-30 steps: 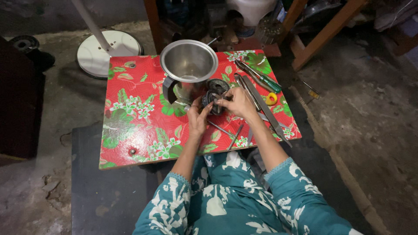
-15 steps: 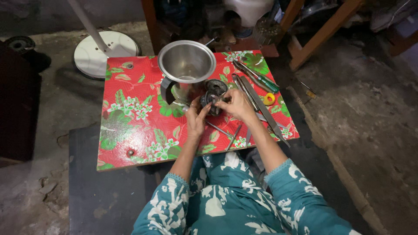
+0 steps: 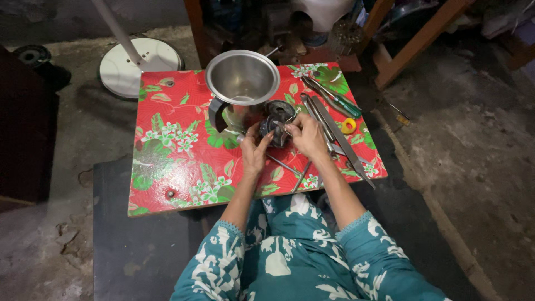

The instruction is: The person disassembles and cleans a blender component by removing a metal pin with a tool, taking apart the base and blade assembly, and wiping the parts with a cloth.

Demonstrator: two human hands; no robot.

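1. Red floral cloth covers the low table [image 3: 167,161]; both hands work over its middle, near the far half.
2. Left hand [image 3: 253,151]: fingers curled up and forward, tips against the near-left side of a dark round metal part [image 3: 277,125]. Grasp looks partial; thumb and fingertips pinch its edge.
3. Right hand [image 3: 306,135]: fingers bent over the part's right side, closed on it from the right and above. How firmly they press cannot be told.
4. Dark round metal part: held between the two sets of fingertips, just above the cloth, tilted toward the person. Fine detail too small to read.
5. Just beyond the left fingertips: steel jar [image 3: 241,81], open mouth up, with a dark handle [image 3: 214,116] on its left side. It stands touching or nearly touching the part; which, I cannot tell.
6. Right of the right fingers: long flat metal tools [image 3: 334,125] lying side by side, a green-handled screwdriver [image 3: 340,101] farther out, a small yellow ring [image 3: 349,125] beside the tools.
7. Below the fingers, toward the person: thin metal rods [image 3: 301,175] on the cloth between the forearms.
8. Far left of the left fingers, off the table: white round stand base [image 3: 139,58] on the floor.
9. Teal patterned sleeves [image 3: 217,267] at the bottom edge of view.
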